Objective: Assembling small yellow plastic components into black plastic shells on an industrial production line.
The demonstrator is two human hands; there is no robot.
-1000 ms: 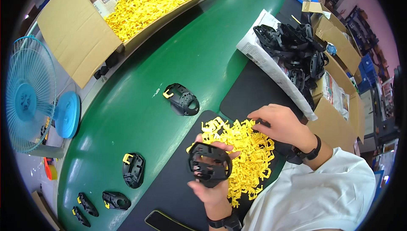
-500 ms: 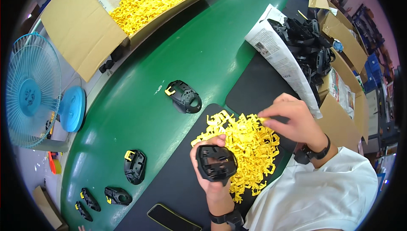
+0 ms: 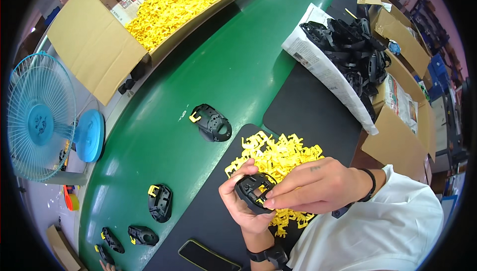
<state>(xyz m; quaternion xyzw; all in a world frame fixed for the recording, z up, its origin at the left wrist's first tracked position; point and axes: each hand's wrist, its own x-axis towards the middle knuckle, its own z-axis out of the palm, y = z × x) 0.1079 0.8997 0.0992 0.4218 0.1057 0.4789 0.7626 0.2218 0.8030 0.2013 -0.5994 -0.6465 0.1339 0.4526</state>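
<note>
My left hand (image 3: 252,221) is wrapped round a black plastic shell (image 3: 243,187), its hollow side facing up, over the edge of a pile of yellow plastic clips (image 3: 278,154). The fingers of my right hand (image 3: 323,185) are pinched together at the shell's right side. They press a yellow plastic clip (image 3: 261,189) into the hollow; my fingertips partly cover it. Left of the pile, a similar black shell with a yellow clip (image 3: 214,126) lies on the green surface. Another shell (image 3: 160,206) lies nearer, with several more toward the lower left.
A phone (image 3: 208,257) lies on the black mat (image 3: 198,221). Yellow clips fill a cardboard box (image 3: 99,47) at the far left, near a blue fan (image 3: 39,124). On the right, newspaper (image 3: 325,75) lies under heaped black parts (image 3: 355,55). Another person's fingers (image 3: 107,266) show at the lower left.
My right hand has come down and left from the pile's far edge to the shell, bringing a yellow clip. My left hand has tilted the shell, and the whole view has shifted slightly.
</note>
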